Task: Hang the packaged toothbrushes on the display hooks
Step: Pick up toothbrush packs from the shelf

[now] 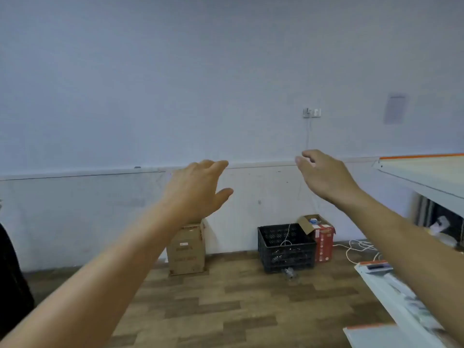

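Currently both hands raised, empty, well apart, before a pale blue-white wall.

Left hand (198, 189) held palm away, fingers loosely extended, thumb splayed; grips nothing. Right hand (324, 177) set slightly higher, fingers relaxed and drooping at the tips, likewise holding nothing. Flat pale packets (411, 305) lie on the white metal shelf with orange trim (376, 280) at lower right, below the right forearm; too blurred to tell if they are the toothbrushes. Against the wall on the wood-pattern floor (238, 297): a brown cardboard box (185, 249) under the left wrist, a black plastic crate (286, 247), and, touching the crate, an open red carton (324, 243). White cable (356, 247) trails beside the carton.
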`<move>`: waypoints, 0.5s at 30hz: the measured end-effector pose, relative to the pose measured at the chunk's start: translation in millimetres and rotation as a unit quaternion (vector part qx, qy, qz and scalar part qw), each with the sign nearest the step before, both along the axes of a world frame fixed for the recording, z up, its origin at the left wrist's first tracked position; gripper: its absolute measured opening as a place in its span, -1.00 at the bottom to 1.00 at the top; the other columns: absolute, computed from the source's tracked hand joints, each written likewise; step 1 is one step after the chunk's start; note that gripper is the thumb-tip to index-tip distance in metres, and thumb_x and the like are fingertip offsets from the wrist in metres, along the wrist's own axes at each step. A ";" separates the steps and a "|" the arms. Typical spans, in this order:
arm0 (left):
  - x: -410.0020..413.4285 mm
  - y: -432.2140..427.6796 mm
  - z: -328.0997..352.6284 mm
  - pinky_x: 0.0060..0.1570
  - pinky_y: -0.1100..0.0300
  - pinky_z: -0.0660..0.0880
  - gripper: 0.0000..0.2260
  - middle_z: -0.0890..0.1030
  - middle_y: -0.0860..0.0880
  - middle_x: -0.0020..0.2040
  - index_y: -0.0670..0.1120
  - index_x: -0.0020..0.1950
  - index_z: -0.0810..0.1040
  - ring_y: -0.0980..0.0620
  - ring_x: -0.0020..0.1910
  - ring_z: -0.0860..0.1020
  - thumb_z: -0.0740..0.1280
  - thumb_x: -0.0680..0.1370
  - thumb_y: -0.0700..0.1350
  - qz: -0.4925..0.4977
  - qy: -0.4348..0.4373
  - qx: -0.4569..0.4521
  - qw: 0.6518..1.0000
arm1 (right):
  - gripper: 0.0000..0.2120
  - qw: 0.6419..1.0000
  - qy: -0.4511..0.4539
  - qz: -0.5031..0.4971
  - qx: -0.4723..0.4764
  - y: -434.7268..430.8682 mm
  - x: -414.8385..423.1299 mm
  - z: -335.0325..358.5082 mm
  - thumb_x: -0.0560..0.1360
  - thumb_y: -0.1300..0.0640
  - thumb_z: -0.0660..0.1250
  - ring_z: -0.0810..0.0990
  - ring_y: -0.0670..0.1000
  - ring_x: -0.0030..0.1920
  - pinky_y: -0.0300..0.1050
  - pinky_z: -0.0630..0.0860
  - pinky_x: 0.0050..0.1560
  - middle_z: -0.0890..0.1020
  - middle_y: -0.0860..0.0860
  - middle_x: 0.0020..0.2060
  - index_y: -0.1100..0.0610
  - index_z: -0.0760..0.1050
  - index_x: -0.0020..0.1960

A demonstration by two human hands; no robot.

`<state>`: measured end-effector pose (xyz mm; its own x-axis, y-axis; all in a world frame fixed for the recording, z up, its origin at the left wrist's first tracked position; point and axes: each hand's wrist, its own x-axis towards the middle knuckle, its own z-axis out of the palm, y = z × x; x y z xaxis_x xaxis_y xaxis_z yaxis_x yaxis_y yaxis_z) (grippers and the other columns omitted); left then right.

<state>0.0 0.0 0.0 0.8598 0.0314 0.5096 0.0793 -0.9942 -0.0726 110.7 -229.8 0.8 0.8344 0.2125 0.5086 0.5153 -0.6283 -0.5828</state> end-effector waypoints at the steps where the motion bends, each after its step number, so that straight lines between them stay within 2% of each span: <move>1: 5.4 1.0 -8.8 0.28 -0.01 0.40 -0.43 0.35 0.00 0.49 0.04 0.56 0.14 -0.07 0.41 0.37 0.18 0.61 0.18 0.006 0.029 -0.011 1.000 | -0.51 0.999 0.035 -0.010 0.007 4.9 3.6 -8.7 0.64 -0.10 0.06 0.34 0.12 0.41 -0.02 0.28 0.32 0.39 0.09 0.42 0.13 0.27 0.47; 5: 32.8 13.3 -58.1 0.29 -0.05 0.43 -0.41 0.39 -0.09 0.45 -0.02 0.56 0.14 -0.11 0.37 0.41 0.22 0.60 0.15 0.015 0.127 -0.080 0.989 | -0.49 0.987 0.155 -0.047 0.023 14.9 22.1 -58.6 0.64 -0.10 0.06 0.34 0.15 0.40 0.01 0.32 0.33 0.37 0.10 0.43 0.16 0.25 0.49; 7: 43.2 17.2 -82.0 0.25 -0.06 0.46 -0.41 0.42 -0.11 0.41 -0.02 0.56 0.14 -0.13 0.32 0.45 0.22 0.60 0.15 0.015 0.155 -0.105 0.982 | -0.53 0.976 0.199 -0.072 0.043 16.9 28.9 -86.3 0.63 -0.08 0.06 0.42 0.16 0.30 -0.02 0.37 0.19 0.45 0.13 0.34 0.20 0.35 0.39; 9: 50.8 19.1 -99.5 0.23 -0.07 0.47 -0.42 0.43 -0.12 0.40 -0.01 0.56 0.14 -0.14 0.30 0.46 0.22 0.60 0.15 0.013 0.177 -0.119 0.977 | -0.62 0.967 0.230 -0.091 0.069 20.1 32.2 -110.4 0.63 -0.03 0.06 0.48 0.15 0.09 -0.06 0.37 -0.03 0.53 0.17 0.15 0.24 0.44 0.18; 10: 55.0 19.5 -107.0 0.23 -0.08 0.46 -0.42 0.42 -0.13 0.40 -0.02 0.55 0.15 -0.15 0.31 0.46 0.22 0.61 0.15 0.013 0.190 -0.133 0.973 | -0.65 0.959 0.252 -0.100 0.087 22.2 33.7 -120.7 0.63 -0.01 0.05 0.48 0.14 0.03 -0.06 0.37 -0.07 0.54 0.18 0.09 0.23 0.45 0.13; 13: 71.1 18.0 -124.9 0.28 -0.08 0.43 -0.43 0.38 -0.15 0.44 -0.04 0.55 0.18 -0.17 0.35 0.42 0.22 0.61 0.14 -0.004 0.206 -0.167 0.964 | -0.63 0.923 0.324 -0.115 0.174 28.4 40.2 -145.2 0.63 -0.01 0.06 0.51 0.18 0.11 0.05 0.49 0.13 0.52 0.15 0.11 0.20 0.40 0.28; 15: 83.9 13.6 -132.9 0.29 -0.06 0.41 -0.44 0.35 -0.16 0.46 -0.06 0.55 0.18 -0.17 0.38 0.39 0.21 0.62 0.13 -0.016 0.215 -0.174 0.961 | -0.64 0.898 0.358 -0.119 0.226 30.4 48.0 -156.8 0.62 -0.04 0.09 0.53 0.17 0.14 0.10 0.51 0.16 0.52 0.12 0.05 0.17 0.37 0.28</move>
